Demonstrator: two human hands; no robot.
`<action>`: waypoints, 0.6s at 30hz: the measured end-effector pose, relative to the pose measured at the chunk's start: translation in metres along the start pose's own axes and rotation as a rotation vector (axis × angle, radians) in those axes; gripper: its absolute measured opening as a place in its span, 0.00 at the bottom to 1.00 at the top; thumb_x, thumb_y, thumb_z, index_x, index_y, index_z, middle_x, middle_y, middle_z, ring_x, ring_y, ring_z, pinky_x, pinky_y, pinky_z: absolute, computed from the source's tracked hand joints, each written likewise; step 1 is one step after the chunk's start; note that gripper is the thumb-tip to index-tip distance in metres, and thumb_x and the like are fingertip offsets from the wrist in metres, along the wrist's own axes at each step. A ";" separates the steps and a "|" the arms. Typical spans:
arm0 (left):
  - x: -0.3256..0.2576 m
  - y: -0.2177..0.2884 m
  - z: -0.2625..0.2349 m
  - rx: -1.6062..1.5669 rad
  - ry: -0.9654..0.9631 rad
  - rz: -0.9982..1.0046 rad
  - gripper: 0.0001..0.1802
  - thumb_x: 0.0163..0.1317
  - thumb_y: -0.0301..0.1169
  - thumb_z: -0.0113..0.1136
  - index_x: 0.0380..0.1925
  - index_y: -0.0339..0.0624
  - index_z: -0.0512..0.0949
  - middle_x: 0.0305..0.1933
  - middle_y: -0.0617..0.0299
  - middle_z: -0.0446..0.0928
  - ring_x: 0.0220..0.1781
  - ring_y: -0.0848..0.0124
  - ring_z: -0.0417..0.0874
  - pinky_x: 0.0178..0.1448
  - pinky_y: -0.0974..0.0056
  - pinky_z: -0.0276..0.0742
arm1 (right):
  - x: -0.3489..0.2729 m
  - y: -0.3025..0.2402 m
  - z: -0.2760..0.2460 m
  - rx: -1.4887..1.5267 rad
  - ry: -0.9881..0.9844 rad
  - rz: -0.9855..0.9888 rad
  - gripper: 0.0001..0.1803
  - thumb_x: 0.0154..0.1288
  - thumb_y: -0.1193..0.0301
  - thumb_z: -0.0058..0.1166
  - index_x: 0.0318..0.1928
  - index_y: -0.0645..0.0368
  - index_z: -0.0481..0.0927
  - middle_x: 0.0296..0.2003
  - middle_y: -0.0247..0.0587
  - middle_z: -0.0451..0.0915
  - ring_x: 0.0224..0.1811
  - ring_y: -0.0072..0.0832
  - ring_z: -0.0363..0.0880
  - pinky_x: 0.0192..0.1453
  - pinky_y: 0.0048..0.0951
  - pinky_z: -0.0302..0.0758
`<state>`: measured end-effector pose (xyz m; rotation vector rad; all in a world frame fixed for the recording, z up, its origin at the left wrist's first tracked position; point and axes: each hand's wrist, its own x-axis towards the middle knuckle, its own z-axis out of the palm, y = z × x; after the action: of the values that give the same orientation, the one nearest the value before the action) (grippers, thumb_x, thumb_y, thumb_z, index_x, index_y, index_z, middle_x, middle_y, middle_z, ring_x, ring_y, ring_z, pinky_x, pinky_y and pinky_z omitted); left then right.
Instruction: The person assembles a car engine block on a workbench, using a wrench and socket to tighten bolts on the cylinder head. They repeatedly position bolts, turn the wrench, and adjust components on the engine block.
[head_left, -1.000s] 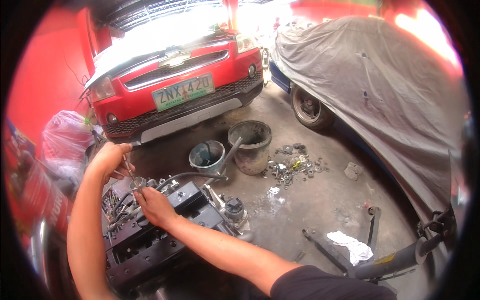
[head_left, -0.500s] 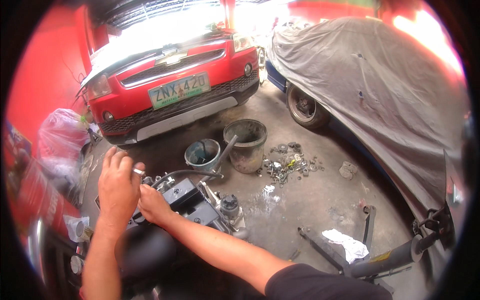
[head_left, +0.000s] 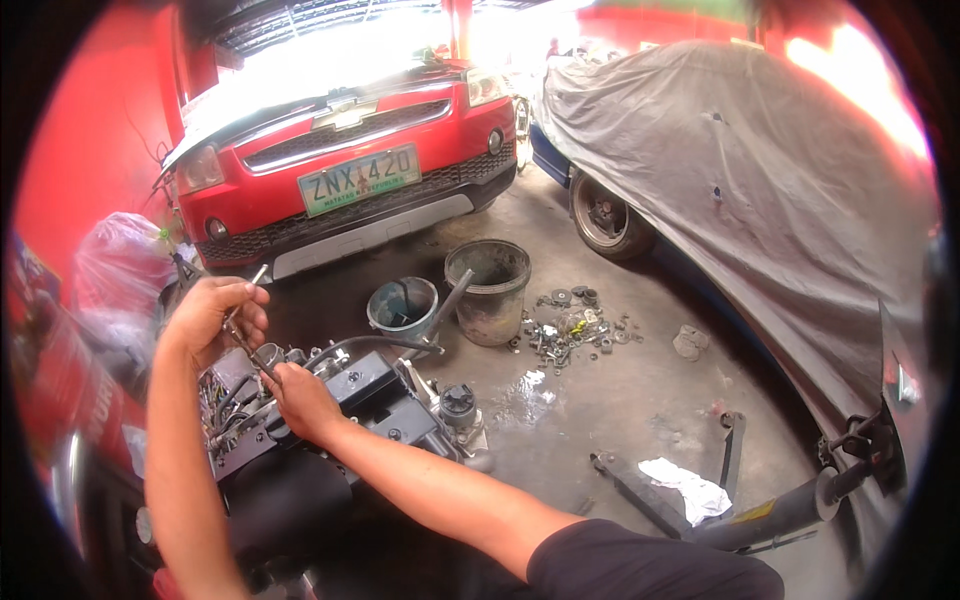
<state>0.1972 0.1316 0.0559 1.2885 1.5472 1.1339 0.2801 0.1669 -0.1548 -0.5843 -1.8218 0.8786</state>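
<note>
My left hand (head_left: 205,312) is raised above the left end of an engine (head_left: 362,388) with a black cover. Its fingers are curled, and a thin silver metal piece (head_left: 261,272) sticks out past the thumb. Lower and to the right, my right hand (head_left: 305,402) grips the near end of a slim dark rod-like tool (head_left: 248,346). The tool slants up toward my left palm; whether it touches that palm or joins the silver piece is unclear. Below my left hand are wires and small fittings (head_left: 222,395) on the engine. A round black cap (head_left: 458,402) sits at its right side.
Two buckets, a small one (head_left: 374,318) and a larger one (head_left: 512,315), stand beyond the engine. Loose metal parts (head_left: 575,335) lie right of them. A red car (head_left: 400,135) is ahead, a covered vehicle (head_left: 720,130) at right. A floor jack (head_left: 770,520) with white cloth sits lower right.
My left hand has moved left and turned, opening a gap from my right hand. The dark tool between them now shows. My right hand stays nearly in place.
</note>
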 end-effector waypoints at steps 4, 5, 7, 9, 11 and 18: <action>-0.008 0.043 0.034 1.013 -0.041 0.215 0.05 0.63 0.24 0.59 0.30 0.34 0.82 0.29 0.54 0.85 0.34 0.57 0.89 0.39 0.55 0.83 | 0.004 0.006 0.001 -0.025 0.001 0.031 0.17 0.79 0.60 0.49 0.43 0.64 0.77 0.42 0.61 0.80 0.48 0.64 0.78 0.51 0.57 0.74; -0.014 0.037 0.047 1.267 0.028 0.364 0.04 0.61 0.22 0.59 0.30 0.35 0.82 0.29 0.53 0.85 0.35 0.55 0.89 0.41 0.52 0.83 | 0.005 0.008 0.001 -0.037 -0.014 0.052 0.17 0.79 0.60 0.50 0.44 0.64 0.77 0.42 0.61 0.80 0.49 0.64 0.78 0.51 0.57 0.74; -0.025 0.010 0.071 1.502 0.196 0.603 0.06 0.51 0.20 0.61 0.30 0.40 0.82 0.31 0.52 0.84 0.45 0.48 0.87 0.52 0.45 0.81 | 0.005 0.011 -0.001 0.025 0.012 -0.034 0.14 0.77 0.63 0.49 0.47 0.64 0.77 0.45 0.62 0.80 0.51 0.63 0.78 0.54 0.56 0.75; -0.035 -0.025 0.091 1.434 0.377 0.852 0.08 0.54 0.18 0.59 0.34 0.38 0.82 0.39 0.49 0.84 0.54 0.50 0.85 0.66 0.46 0.75 | 0.003 0.013 -0.005 0.075 -0.082 -0.053 0.13 0.76 0.66 0.48 0.50 0.64 0.76 0.47 0.64 0.80 0.53 0.63 0.78 0.57 0.55 0.75; -0.047 -0.056 0.105 1.113 0.620 1.091 0.09 0.60 0.16 0.55 0.38 0.35 0.81 0.49 0.47 0.84 0.60 0.52 0.83 0.70 0.50 0.73 | 0.003 0.011 -0.006 0.151 -0.009 -0.077 0.13 0.76 0.66 0.49 0.49 0.64 0.76 0.47 0.64 0.80 0.53 0.63 0.78 0.56 0.55 0.76; -0.046 -0.086 0.090 -0.356 0.843 0.781 0.11 0.76 0.23 0.49 0.51 0.31 0.77 0.61 0.45 0.82 0.65 0.54 0.81 0.66 0.55 0.76 | 0.002 0.003 -0.001 0.019 0.022 -0.001 0.15 0.78 0.63 0.51 0.44 0.64 0.77 0.41 0.60 0.80 0.47 0.61 0.79 0.51 0.56 0.75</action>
<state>0.2672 0.0918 -0.0492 1.2487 1.2561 2.5703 0.2805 0.1704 -0.1561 -0.5790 -1.7916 0.8844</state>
